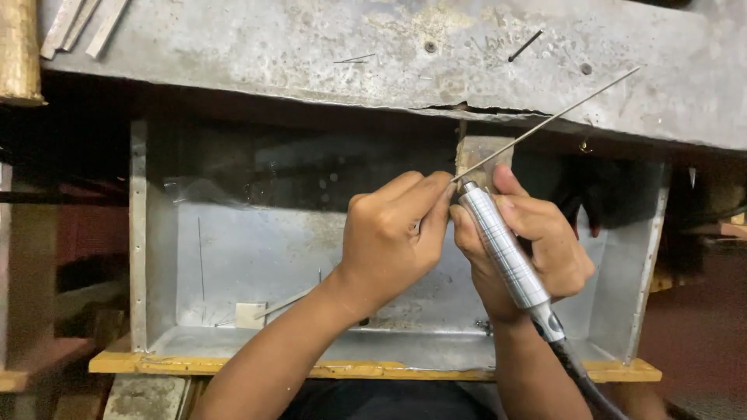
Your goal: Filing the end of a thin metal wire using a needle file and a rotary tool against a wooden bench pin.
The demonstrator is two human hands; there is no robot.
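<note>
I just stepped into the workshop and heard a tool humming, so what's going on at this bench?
A person sits at a worn metal workbench. The right hand grips a silver rotary handpiece with a dark cable running from its lower end. The left hand pinches one end of a long thin metal rod right at the handpiece's tip. Both hands are over a metal tray under the bench.
</note>
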